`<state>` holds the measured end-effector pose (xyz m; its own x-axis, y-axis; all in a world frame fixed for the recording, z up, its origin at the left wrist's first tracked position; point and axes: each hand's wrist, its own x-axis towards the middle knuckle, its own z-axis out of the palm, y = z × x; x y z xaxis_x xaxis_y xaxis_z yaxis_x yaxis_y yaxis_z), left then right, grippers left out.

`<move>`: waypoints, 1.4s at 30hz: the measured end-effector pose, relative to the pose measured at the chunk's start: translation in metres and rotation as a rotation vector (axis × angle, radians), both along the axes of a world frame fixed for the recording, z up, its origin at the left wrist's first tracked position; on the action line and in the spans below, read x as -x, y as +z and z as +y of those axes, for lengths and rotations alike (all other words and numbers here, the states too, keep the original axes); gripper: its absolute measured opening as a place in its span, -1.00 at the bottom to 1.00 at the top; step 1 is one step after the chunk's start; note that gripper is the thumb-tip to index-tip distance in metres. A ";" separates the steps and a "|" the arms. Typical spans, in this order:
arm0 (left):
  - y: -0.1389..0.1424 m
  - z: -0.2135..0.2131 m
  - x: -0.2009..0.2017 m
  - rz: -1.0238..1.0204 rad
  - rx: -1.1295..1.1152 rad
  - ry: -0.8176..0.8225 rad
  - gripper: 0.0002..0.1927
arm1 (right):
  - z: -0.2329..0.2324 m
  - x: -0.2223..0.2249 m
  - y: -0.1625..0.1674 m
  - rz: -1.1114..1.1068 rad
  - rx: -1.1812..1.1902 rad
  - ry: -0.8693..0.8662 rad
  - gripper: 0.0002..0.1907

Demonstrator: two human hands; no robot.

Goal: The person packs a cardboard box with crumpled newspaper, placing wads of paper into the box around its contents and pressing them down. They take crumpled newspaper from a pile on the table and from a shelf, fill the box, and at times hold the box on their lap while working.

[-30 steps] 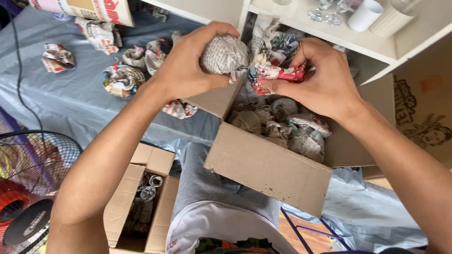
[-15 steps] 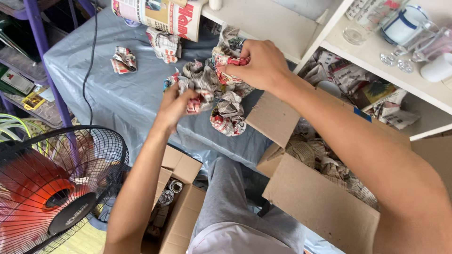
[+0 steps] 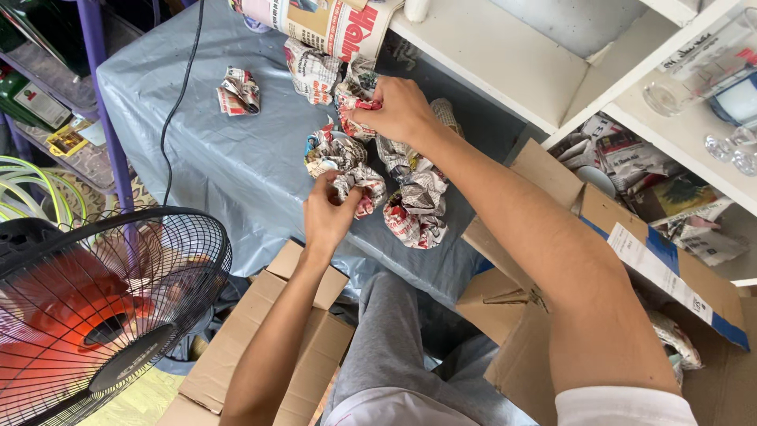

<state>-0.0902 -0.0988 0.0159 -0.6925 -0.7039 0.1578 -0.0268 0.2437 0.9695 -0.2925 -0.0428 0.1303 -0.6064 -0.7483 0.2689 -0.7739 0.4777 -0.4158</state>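
Several crumpled newspaper bundles [image 3: 416, 197] lie in a cluster on a surface covered with grey plastic sheet [image 3: 229, 166]. My left hand [image 3: 327, 214] has its fingers on one bundle [image 3: 351, 170] at the near side of the cluster. My right hand [image 3: 398, 110] reaches further back and grips a red-and-white crumpled bundle [image 3: 355, 110]. One more newspaper ball [image 3: 239, 89] lies apart at the left. A rolled stack of newspaper [image 3: 323, 24] rests at the back edge.
An open cardboard box [image 3: 631, 260] with paper-wrapped items sits at my right. A smaller cardboard box [image 3: 276, 347] stands below by my knee. A black fan with orange blades [image 3: 95, 308] is at lower left. White shelves [image 3: 552, 71] hold glassware.
Both hands left the open box on the right, carried wrapped bundles over to the grey-covered surface and now rest on the cluster there. My view has swung left.
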 end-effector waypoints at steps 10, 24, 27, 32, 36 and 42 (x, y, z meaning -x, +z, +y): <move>-0.011 0.017 0.016 0.019 0.055 0.101 -0.63 | -0.011 -0.032 -0.021 -0.056 0.053 0.109 -0.34; -0.014 0.009 -0.004 0.073 0.158 0.091 -0.43 | -0.022 -0.040 -0.056 -0.055 -0.021 0.167 -0.23; -0.013 0.001 -0.008 0.058 0.130 0.127 -0.54 | -0.024 -0.044 -0.052 -0.169 -0.104 0.098 -0.25; 0.009 -0.014 -0.016 0.248 0.426 0.168 -0.49 | -0.004 -0.053 -0.007 -0.055 -0.094 0.080 -0.32; 0.035 0.001 -0.023 0.363 0.471 0.100 -0.69 | 0.044 -0.071 0.044 0.098 0.180 0.223 -0.50; 0.091 0.075 -0.053 0.565 0.423 -0.213 -0.86 | 0.178 -0.135 0.100 -0.046 0.291 0.375 -0.72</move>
<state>-0.0376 -0.0238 0.1070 -0.5403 -0.3630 0.7591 0.5383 0.5443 0.6434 -0.1576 0.1357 0.2307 -0.3252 -0.8154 0.4789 -0.8484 0.0278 -0.5286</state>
